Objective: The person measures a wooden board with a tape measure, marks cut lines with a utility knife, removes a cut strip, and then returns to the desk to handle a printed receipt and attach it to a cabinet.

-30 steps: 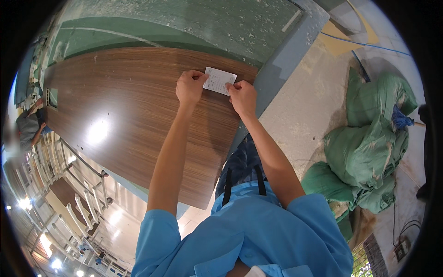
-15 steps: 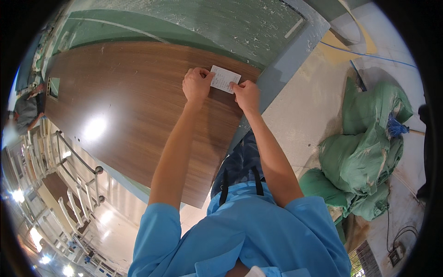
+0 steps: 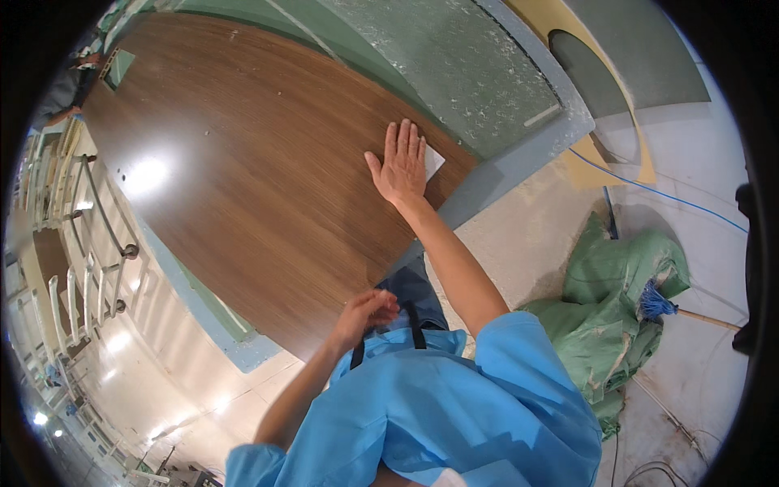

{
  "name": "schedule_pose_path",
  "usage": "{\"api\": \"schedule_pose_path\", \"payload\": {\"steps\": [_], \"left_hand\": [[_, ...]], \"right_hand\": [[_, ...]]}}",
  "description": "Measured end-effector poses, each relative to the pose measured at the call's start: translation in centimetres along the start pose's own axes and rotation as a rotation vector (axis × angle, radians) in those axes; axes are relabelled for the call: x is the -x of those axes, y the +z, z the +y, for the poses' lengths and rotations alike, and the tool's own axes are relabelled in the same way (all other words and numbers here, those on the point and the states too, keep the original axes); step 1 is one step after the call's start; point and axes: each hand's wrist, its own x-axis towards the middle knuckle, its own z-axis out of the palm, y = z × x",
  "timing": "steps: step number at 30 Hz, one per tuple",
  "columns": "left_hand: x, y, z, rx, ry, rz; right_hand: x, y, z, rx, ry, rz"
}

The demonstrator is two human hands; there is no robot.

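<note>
My right hand (image 3: pixel 401 165) lies flat with fingers stretched out on a white printed label (image 3: pixel 434 165), which is on a brown wood-grain panel (image 3: pixel 268 170) near its far right end. Most of the label is hidden beneath the palm and fingers; only its right edge shows. My left hand (image 3: pixel 365 316) is off the panel's surface, near the front of my blue shirt. Its fingers are loosely bent and a little apart, and I see nothing in them.
Under the panel is a green and grey-blue worktop (image 3: pixel 487 183) with white flecks. Green sacks (image 3: pixel 592 316) and a blue-tufted broom (image 3: pixel 657 300) lie at right. A metal-railed rack (image 3: pixel 89 276) stands at left. Another person's dark sleeve (image 3: pixel 58 97) shows at the far left.
The label was pinched at its edges by both hands. Now my right hand lies flat over it, while my left hand has let go and drawn back toward my body. The view has shifted.
</note>
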Motion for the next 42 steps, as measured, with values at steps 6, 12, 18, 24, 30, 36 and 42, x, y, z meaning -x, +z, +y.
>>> {"api": "schedule_pose_path", "payload": {"steps": [6,12,18,24,30,36,42], "left_hand": [[-1.7,-0.4,-9.0,1.182,0.187,0.298],[-2.5,0.8,-9.4,1.671,0.28,0.427],[-5.2,3.6,-7.5,1.873,0.481,0.452],[-5.0,4.9,-4.7,1.861,0.499,0.436],[-2.8,4.6,-5.4,1.791,0.504,0.434],[3.2,3.8,-5.9,1.782,0.599,0.555],[12.0,0.7,-9.5,1.736,0.715,0.589]], "right_hand": [[1.9,-0.7,4.7,-0.098,-0.154,0.078],[10.7,-6.1,11.5,-0.339,0.262,-0.066],[7.0,-2.7,15.6,-1.67,1.252,-0.415],[4.4,-3.8,14.5,-1.668,1.257,-0.592],[4.4,-6.1,12.9,-1.639,1.357,-0.64],[8.2,-6.9,8.8,-1.524,1.353,-0.671],[13.0,-5.2,4.5,-1.462,1.316,-0.856]]}}
